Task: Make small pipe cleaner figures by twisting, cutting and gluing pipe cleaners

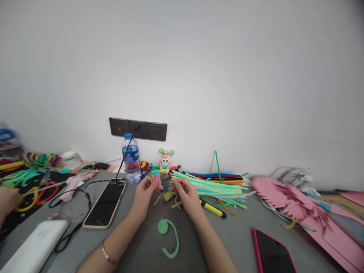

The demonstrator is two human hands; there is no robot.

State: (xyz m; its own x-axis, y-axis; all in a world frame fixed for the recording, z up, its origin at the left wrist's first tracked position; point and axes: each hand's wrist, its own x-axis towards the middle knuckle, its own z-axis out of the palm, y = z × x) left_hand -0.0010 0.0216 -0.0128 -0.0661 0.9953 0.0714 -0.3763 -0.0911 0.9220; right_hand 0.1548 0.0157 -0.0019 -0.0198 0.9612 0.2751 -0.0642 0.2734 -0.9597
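My left hand [146, 193], with a silver bracelet on its wrist, pinches a small pink and turquoise fuzzy piece [156, 178]. Close beside it, my right hand [185, 190] has its fingers pressed together at a small piece too hidden to name. Between and below the hands lie a yellow-green fuzzy bit [167, 195] and short stems. Nearer to me on the grey table rests a green coil [162, 226] with a long curved tail. A small owl-like figure [164, 163] with big eyes stands just behind the hands.
Pipe cleaners [216, 186] and a yellow cutter [213, 209] lie right. A bottle [131, 159], a cabled phone [105, 204], a glue gun [72, 185] and a white power bank [35, 246] stand or lie left. Another person's hand [8, 201] is far left. A pink-cased phone [274, 254] lies front right.
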